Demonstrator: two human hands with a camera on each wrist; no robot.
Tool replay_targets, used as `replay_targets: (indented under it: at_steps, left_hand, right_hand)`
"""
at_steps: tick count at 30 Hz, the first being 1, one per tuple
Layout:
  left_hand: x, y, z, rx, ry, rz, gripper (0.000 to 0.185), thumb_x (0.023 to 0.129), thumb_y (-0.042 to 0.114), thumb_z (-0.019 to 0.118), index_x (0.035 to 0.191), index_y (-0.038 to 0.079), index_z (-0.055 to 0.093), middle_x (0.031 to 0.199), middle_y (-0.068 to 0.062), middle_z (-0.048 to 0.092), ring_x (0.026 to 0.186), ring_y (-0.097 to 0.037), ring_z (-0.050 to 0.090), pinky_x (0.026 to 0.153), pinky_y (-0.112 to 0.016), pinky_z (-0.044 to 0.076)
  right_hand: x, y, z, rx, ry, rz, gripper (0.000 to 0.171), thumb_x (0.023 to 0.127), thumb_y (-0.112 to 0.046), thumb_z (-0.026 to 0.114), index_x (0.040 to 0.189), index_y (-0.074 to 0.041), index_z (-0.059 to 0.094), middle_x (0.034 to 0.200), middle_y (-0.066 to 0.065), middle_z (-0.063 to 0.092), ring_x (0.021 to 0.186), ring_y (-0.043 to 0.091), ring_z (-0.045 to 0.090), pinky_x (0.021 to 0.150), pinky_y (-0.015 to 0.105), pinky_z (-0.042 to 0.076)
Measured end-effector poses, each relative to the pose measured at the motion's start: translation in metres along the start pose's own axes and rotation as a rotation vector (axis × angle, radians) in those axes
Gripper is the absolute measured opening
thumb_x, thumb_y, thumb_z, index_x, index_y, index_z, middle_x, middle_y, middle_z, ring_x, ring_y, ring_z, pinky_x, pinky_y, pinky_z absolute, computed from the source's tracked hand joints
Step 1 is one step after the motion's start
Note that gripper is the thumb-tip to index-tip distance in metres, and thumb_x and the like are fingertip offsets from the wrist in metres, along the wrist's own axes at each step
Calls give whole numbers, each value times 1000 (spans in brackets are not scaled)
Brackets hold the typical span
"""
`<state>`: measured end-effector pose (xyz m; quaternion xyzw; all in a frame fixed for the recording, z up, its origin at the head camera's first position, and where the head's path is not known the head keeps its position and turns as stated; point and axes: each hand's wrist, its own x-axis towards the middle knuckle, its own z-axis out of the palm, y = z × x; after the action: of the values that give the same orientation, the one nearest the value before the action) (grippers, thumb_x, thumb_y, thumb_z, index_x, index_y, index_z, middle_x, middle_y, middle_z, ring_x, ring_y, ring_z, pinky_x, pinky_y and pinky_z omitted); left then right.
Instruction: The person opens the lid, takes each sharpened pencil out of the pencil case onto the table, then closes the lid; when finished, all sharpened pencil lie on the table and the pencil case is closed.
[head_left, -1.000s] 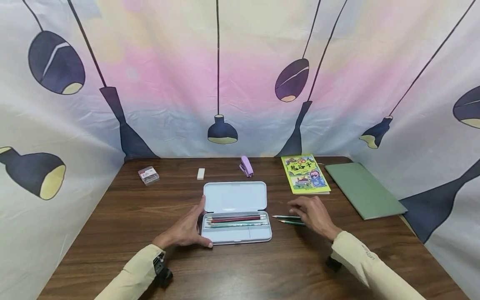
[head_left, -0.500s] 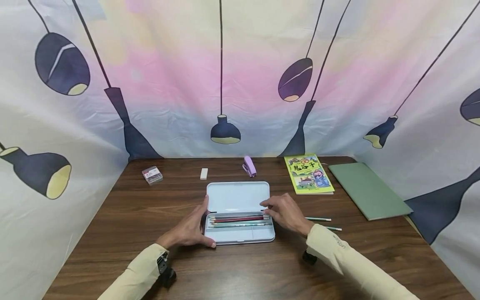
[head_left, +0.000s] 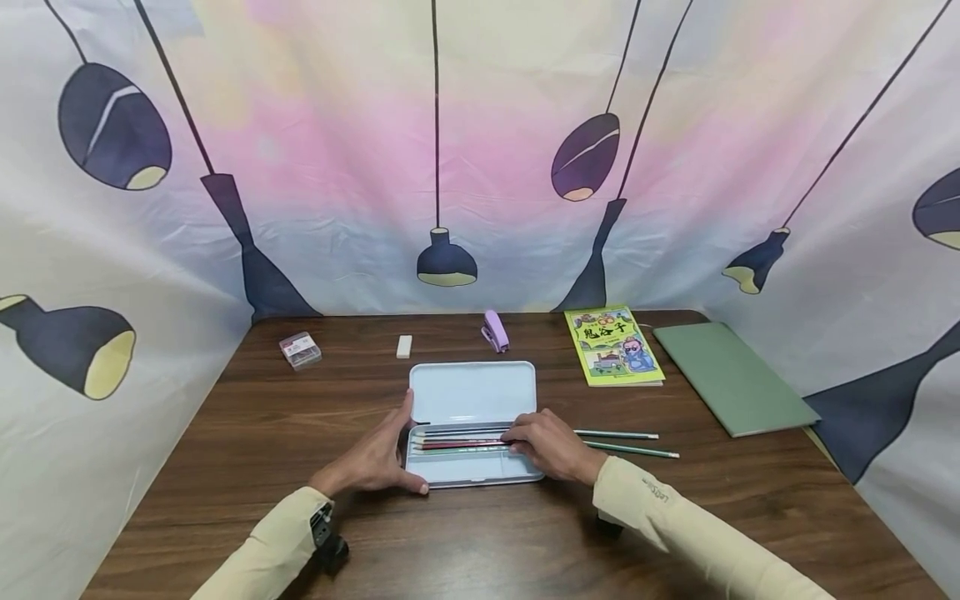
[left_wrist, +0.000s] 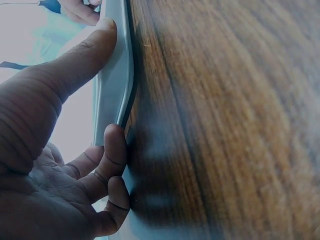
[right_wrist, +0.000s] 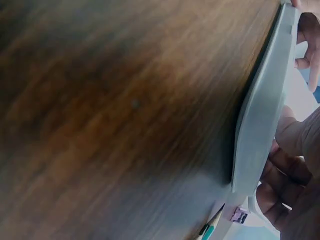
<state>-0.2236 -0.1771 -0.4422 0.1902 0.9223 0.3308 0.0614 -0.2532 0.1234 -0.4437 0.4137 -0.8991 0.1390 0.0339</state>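
Head view: my pale blue pencil case sits lid-back on the desk, pencils lying side to side inside. My right hand, the nearer, bends over their right ends; pinching or not, I cannot tell. Two loose pencils lie rightward. My left hand grips the left end.

Left wrist: my thumb presses the front wall.

Right wrist: fingertips hidden.
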Motion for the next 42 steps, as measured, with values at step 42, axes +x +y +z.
replay_targets:
  at_steps: [42]
  left_hand:
    - [-1,-1,-1,8,2,7,134,51,50,83,146,9,-1,117,-8,44,105,-23,42,95,-45,30]
  right_hand:
    - [-5,-10,-3,134,198,176,31,82,6,58,105,-12,69,91,-4,58,81,9,50,74,31,37]
